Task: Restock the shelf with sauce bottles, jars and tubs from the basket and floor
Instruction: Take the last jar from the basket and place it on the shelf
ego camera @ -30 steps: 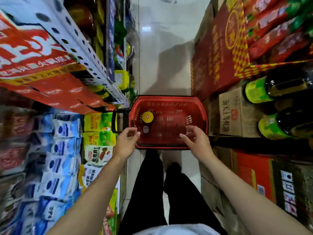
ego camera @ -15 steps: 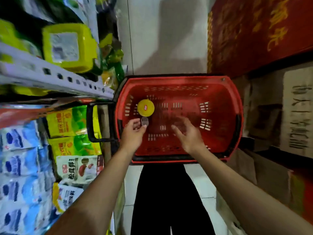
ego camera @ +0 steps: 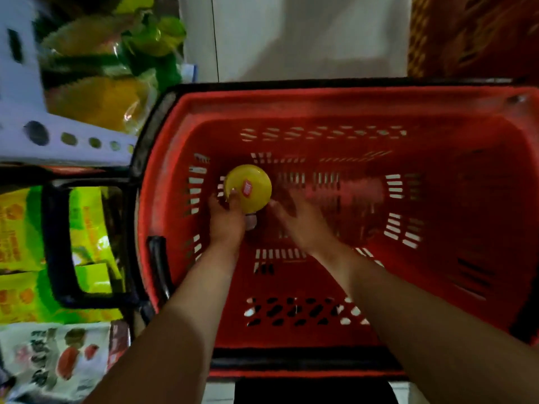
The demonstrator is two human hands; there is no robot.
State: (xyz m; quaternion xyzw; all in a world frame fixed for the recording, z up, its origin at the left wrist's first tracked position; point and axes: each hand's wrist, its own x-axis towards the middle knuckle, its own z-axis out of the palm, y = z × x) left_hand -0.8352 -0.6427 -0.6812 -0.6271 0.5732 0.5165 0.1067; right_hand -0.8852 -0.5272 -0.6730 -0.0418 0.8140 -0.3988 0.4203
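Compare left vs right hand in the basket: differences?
The left hand curls over the lid; the right hand grips nothing, fingers spread. The left hand is sharp; the right hand is motion-blurred. The left hand is at the lid's near edge; the right hand lies right of it. Both are inside the basket.

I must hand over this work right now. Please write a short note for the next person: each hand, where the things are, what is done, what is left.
Left hand: fingers and thumb round the yellow-lidded jar, which stands in the red basket near its left wall.
Right hand: open, fingers spread just right of the jar, holding nothing.
Also in the basket: a small pale thing beside the jar, too blurred to name.
Done: the jar is grasped, not yet out of the basket.
Left: lift the jar out and put it on the shelf at the left.
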